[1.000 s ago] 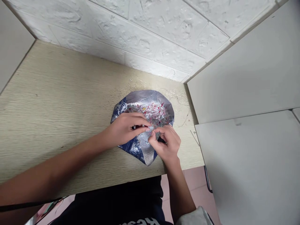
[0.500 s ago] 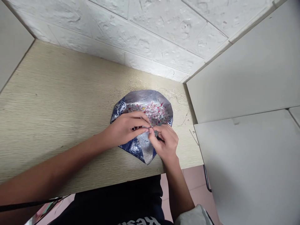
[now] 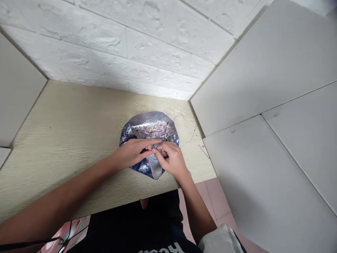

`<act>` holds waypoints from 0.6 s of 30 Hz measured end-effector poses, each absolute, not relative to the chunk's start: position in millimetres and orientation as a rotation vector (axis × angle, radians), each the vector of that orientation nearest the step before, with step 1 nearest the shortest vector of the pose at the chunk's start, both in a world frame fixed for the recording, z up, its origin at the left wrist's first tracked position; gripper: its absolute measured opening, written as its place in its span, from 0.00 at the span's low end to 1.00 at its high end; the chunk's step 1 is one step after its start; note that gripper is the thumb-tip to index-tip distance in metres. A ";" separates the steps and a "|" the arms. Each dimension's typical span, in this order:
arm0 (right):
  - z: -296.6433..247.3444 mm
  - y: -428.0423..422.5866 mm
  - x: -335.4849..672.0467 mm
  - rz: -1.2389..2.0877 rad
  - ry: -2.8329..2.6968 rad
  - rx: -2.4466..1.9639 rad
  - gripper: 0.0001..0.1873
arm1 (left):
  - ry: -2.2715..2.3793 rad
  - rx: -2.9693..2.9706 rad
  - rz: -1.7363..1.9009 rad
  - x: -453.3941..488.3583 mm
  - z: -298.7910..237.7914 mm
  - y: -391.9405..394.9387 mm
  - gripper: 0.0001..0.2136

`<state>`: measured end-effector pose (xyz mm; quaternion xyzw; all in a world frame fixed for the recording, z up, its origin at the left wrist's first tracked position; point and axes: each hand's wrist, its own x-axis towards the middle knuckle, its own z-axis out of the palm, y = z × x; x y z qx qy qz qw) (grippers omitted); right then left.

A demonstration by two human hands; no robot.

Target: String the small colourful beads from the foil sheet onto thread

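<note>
A shiny silver and blue foil sheet (image 3: 143, 121) lies spread on the wooden table (image 3: 65, 140), holding a heap of small white, red and clear beads (image 3: 155, 129). Over the sheet's near half, my left hand (image 3: 133, 153) and my right hand (image 3: 172, 160) meet fingertip to fingertip. Both hands are pinched closed on something too small to make out, with a dark bit showing between the fingers.
A white brick-pattern wall (image 3: 131, 45) stands behind the table. Grey panels (image 3: 263, 123) close off the right side and another panel (image 3: 15, 98) the left. Thin clear threads (image 3: 188, 121) lie on the table right of the sheet. Pink floor tiles (image 3: 207, 196) show below.
The view has tilted up and shifted, so the sheet and hands sit smaller and further left. My fingertips have drawn closer together over the sheet.
</note>
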<state>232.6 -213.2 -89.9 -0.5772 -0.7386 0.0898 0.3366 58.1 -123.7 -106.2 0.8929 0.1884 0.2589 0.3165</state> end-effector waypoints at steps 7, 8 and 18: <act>-71.0 -222.0 247.2 0.164 -1.964 -1.549 0.04 | 0.361 2.276 0.854 55.5 -91.7 -121.3 0.10; -69.6 -224.0 250.9 0.152 -1.972 -1.555 0.03 | 0.398 2.178 0.881 55.3 -88.0 -121.3 0.08; -57.4 -230.0 271.4 -0.016 -2.016 -1.682 0.02 | 0.402 1.203 1.299 47.5 -61.8 -107.4 0.10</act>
